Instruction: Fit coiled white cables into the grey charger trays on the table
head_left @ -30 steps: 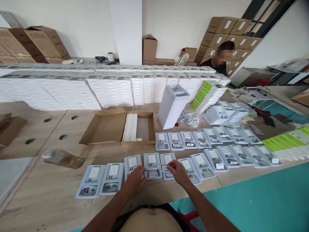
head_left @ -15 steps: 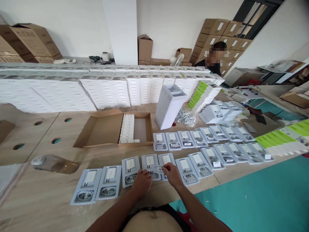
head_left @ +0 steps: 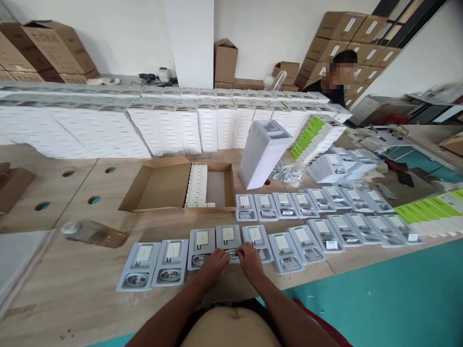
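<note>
A white coiled charging cable (head_left: pixel 233 256) lies in the lower hollow of a grey plastic tray (head_left: pixel 218 237), between my two hands. My left hand (head_left: pixel 215 265) has its fingers closed at the coil's left side. On the opposite side, my right hand (head_left: pixel 250 260) pinches the coil with bent fingers. Both sets of fingertips partly cover the cable. A white power adapter (head_left: pixel 228 234) fills the upper hollow of this tray. To the left, another tray holds an adapter and a coiled cable (head_left: pixel 200 260). A tray (head_left: pixel 268 254) stands just right of my right hand.
Two rows of filled trays (head_left: pixel 289 264) run rightward. Behind are an open cardboard box (head_left: pixel 155 185) of adapters, a tall tray stack (head_left: pixel 260 156), bundled cables (head_left: pixel 285 172) and white boxes (head_left: pixel 162 127). A bottle (head_left: pixel 94 233) lies at left. A person (head_left: pixel 338 79) is behind the boxes.
The coiled cable has gone from above the trays down into the tray's lower hollow. My right hand has moved left, closer to my left hand. The camera view has shifted slightly.
</note>
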The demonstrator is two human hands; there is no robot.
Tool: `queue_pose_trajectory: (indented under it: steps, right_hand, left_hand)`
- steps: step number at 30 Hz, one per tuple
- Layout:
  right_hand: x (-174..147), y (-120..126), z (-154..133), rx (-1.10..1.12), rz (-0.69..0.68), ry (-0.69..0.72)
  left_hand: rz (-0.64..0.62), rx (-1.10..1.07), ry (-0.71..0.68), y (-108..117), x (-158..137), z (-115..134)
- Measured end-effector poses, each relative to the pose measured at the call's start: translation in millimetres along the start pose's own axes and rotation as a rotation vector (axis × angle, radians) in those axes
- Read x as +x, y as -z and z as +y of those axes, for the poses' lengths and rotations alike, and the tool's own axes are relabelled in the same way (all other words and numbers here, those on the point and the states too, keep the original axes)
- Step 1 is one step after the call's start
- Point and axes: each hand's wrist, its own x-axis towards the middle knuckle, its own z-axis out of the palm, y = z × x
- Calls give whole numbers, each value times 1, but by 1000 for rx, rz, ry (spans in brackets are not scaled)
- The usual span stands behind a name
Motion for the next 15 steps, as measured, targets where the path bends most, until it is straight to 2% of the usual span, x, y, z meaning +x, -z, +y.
queue_pose_trajectory:
  steps: [7, 12, 15]
  right_hand:
    - [7, -10, -13, -172, -26, 85]
    - [-14, -7, -10, -275, -110, 342]
    - [-24, -8, -12, -314, -157, 395]
  left_hand:
    - [-31, 22, -14, -5, -5, -6]
    - [-91, 25, 39, 1, -3, -5]
    - [-113, 29, 44, 7, 1, -1]
